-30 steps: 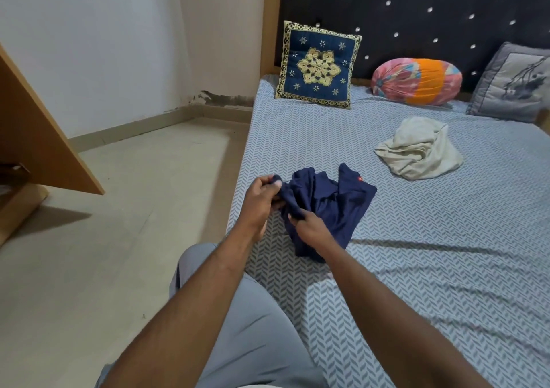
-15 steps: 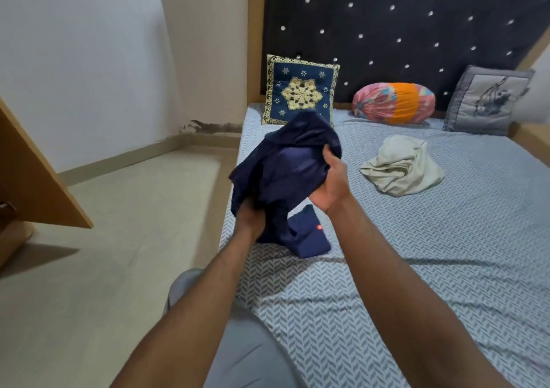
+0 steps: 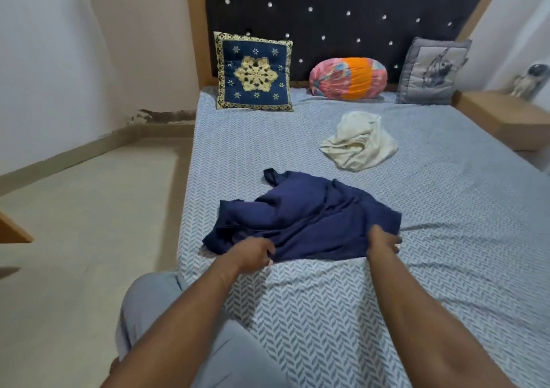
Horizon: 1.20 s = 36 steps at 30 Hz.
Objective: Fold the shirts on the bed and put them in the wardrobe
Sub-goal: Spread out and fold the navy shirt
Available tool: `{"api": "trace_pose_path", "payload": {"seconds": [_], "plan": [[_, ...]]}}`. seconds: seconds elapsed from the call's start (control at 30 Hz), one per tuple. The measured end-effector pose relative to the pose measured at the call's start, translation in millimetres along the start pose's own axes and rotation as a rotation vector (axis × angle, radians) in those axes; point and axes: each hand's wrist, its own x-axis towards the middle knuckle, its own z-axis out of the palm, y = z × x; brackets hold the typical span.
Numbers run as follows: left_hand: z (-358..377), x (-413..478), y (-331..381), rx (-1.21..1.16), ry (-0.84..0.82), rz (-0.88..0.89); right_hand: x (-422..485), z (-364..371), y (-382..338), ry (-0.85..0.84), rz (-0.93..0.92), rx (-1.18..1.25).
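We're laying the navy shirt (image 3: 303, 221) out on the bed (image 3: 446, 253), near left, no longer bunched midair. Our left hand (image 3: 256, 252) and right hand (image 3: 382, 239) are pinching its near hem, fingertips seemingly tucked under. We're getting ready to fold.

Navy shirt (image 3: 300, 224): unfolded, spread loosely, wrinkled, flat on bed (image 3: 446, 209) near left edge. Near hem gripped by left hand (image 3: 253, 252) and right hand (image 3: 382, 240), one at each end. Cream shirt (image 3: 360, 145): unfolded, crumpled heap, farther up bed, right of navy shirt, well apart. Bed: blue-white herringbone sheet.
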Motion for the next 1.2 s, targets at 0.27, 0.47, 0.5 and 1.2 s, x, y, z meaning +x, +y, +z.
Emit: {"api": "trace_pose_path", "payload": {"seconds": [0.27, 0.47, 0.5, 1.2], "plan": [[33.7, -18.7, -46.2, -0.027, 0.365, -0.363, -39.0, 42.9, 58.2, -0.466, -0.819, -0.639], [41.4, -27.9, -62.6, 0.025, 0.386, -0.305, -46.1, 76.7, 61.2, -0.617, -1.055, -1.119], [42.4, -29.7, -60.9, 0.021, 0.397, -0.296, -48.4, 77.9, 58.2, -0.569, -1.097, -1.169], [22.9, -49.7, -45.0, -0.342, 0.598, -0.651, -125.3, 112.9, 83.6, -0.979, -1.279, -0.99]]}}
